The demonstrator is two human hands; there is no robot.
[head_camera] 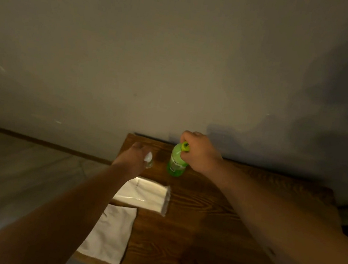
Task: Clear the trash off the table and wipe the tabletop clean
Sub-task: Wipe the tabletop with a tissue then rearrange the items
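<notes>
A green plastic bottle (pixel 176 162) with a yellow-green cap stands upright near the far edge of the dark wooden table (pixel 210 236). My right hand (pixel 199 151) is closed around its neck and cap. To its left, my left hand (pixel 135 156) wraps a small clear cup (pixel 149 160) with something white in it. A clear plastic pack of white tissues (pixel 143 194) lies flat just in front of my left hand. A loose white cloth or napkin (pixel 108 234) lies at the table's near left edge.
A plain wall (pixel 178 55) rises right behind the table's far edge. Grey floor (pixel 18 178) with a dark skirting board lies to the left. The light is dim.
</notes>
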